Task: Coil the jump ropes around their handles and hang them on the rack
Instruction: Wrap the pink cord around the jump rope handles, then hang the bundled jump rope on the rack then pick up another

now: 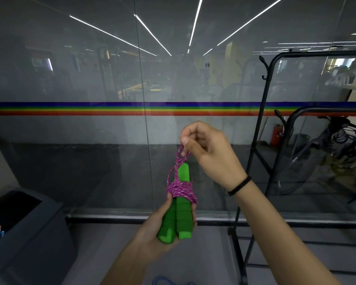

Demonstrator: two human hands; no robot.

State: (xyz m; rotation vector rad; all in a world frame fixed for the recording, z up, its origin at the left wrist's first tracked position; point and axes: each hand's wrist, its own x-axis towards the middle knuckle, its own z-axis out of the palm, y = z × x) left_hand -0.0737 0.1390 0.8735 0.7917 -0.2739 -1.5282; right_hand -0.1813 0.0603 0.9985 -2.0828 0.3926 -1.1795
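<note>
The left hand (150,239) grips both green foam handles (181,219) upright at 6 o'clock, steadying the bundle. The right hand (210,153) pinches the free loop of the purple rope (181,189) at their 12 o'clock, to hold the coil taut. The black rack (263,124) stands at 3 o'clock.

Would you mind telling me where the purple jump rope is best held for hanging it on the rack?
I would take the free loop at the top, pinching it from above, as the right hand does. It stands clear of the coil and leaves an opening for a rack hook. The green handles, upright in the left hand, are bound thick and offer none.
</note>
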